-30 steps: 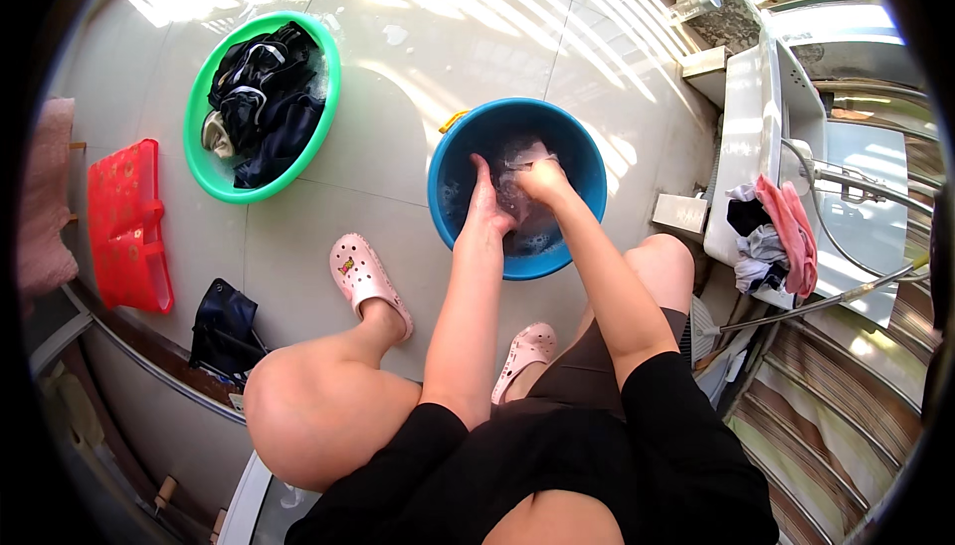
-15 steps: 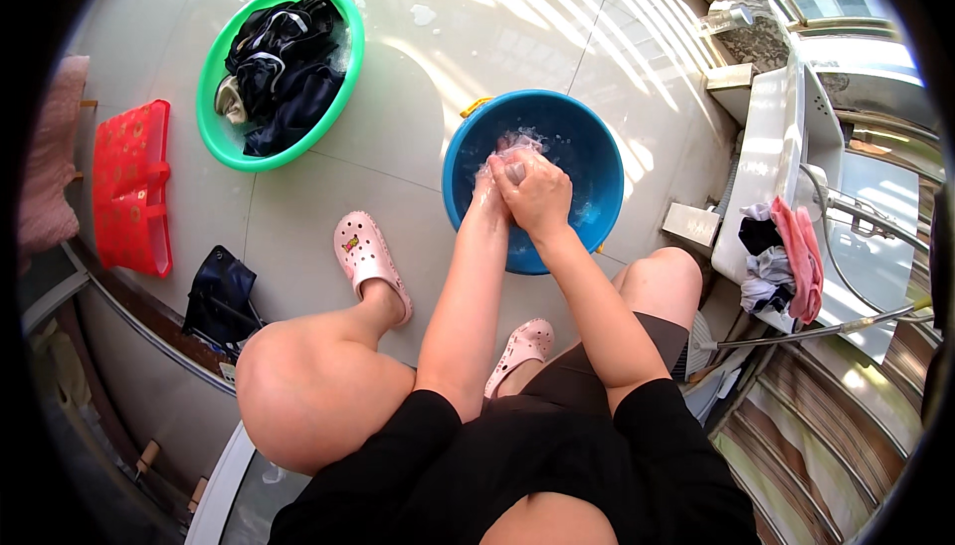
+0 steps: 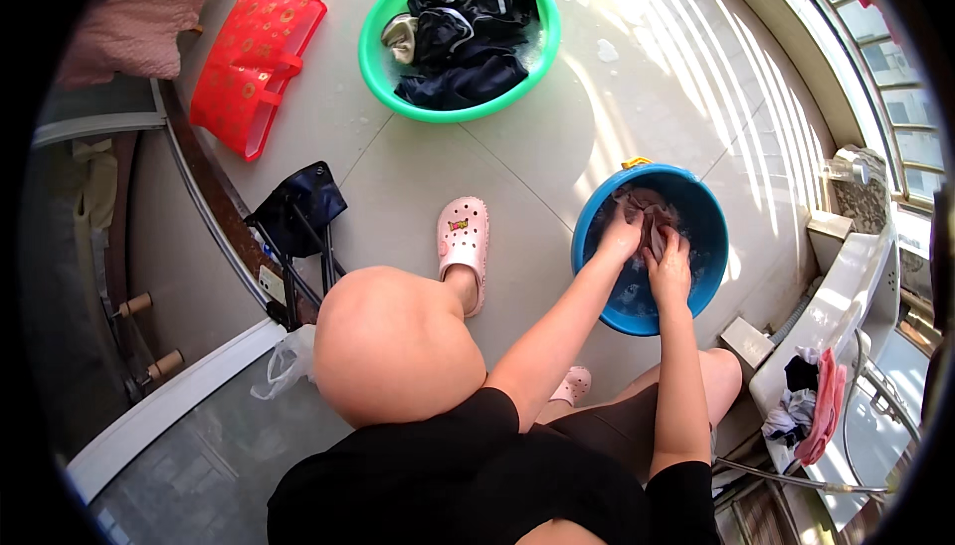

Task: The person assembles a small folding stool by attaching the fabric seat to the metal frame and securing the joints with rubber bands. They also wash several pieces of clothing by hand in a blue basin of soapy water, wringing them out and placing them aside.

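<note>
Head view: the cloth [image 3: 652, 211] lay bunched in the blue tub [image 3: 710, 252], left hand [image 3: 621, 237] and right hand [image 3: 670, 272] had fingers clamped on it; farther left, the green basin [image 3: 372, 46] held dark clothes [image 3: 468, 40], a red bag [image 3: 242, 73] beyond

A wet, brownish-pink cloth [image 3: 654, 215], crumpled in loose folds, lies bunched between the left fingers [image 3: 621, 219] and right fingers [image 3: 675, 244], spreading just beyond their tips.
</note>
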